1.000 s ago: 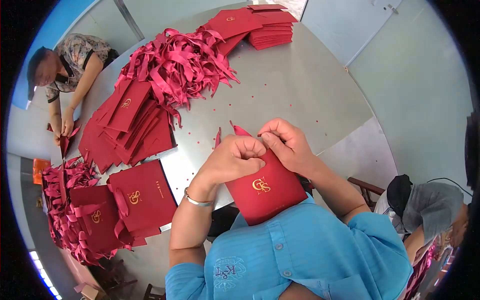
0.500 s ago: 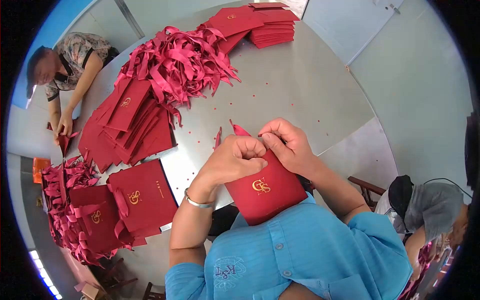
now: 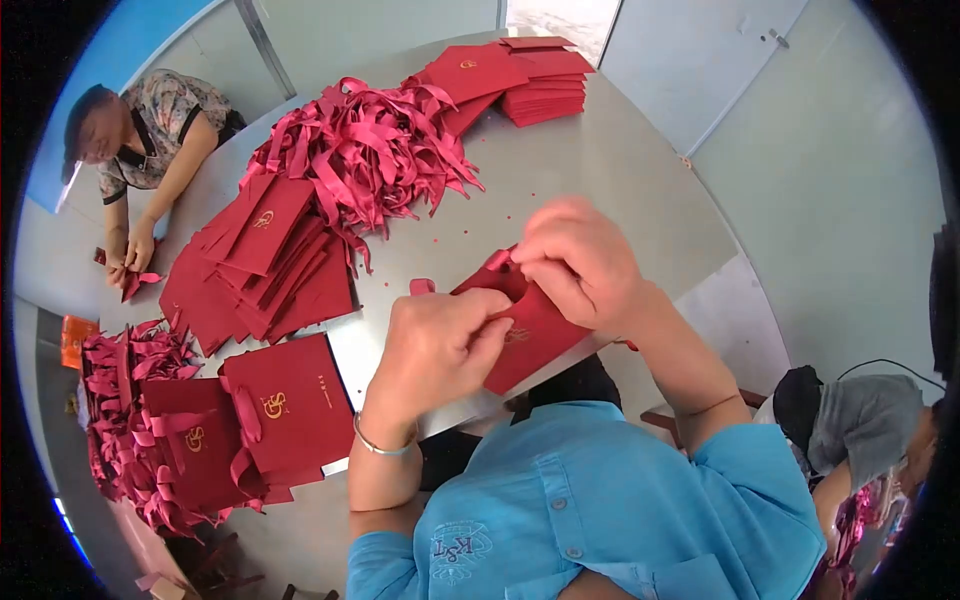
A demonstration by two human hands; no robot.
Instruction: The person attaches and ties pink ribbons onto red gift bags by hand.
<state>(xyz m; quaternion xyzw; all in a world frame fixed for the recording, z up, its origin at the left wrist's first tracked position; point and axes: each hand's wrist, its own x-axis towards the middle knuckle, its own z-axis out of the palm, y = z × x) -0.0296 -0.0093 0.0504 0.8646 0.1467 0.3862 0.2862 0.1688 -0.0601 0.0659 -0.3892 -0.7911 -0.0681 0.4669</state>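
A small red paper bag [image 3: 535,350] with a gold logo is held between my hands, tilted, its top open toward the table. My left hand [image 3: 440,345], a bracelet on its wrist, is closed in a pinch on the bag's left upper edge. My right hand [image 3: 585,265] is closed at the opposite upper edge, its fingertips on a dark pink ribbon [image 3: 498,260] at the bag's mouth. A second bit of ribbon [image 3: 422,287] shows beyond my left hand. The fingertips are partly hidden.
On the grey table [image 3: 620,150] lie a heap of loose ribbons [image 3: 375,150], fanned flat bags [image 3: 255,270] and a stack of bags [image 3: 545,95]. Bags with ribbon handles [image 3: 290,405] lie at the left. A co-worker [image 3: 165,130] handles a bag across the table; another person [image 3: 865,425] is at right.
Both hands have moved with the bag away from my body, over the table edge. The bag's mouth now gapes, and my right hand has risen and turned.
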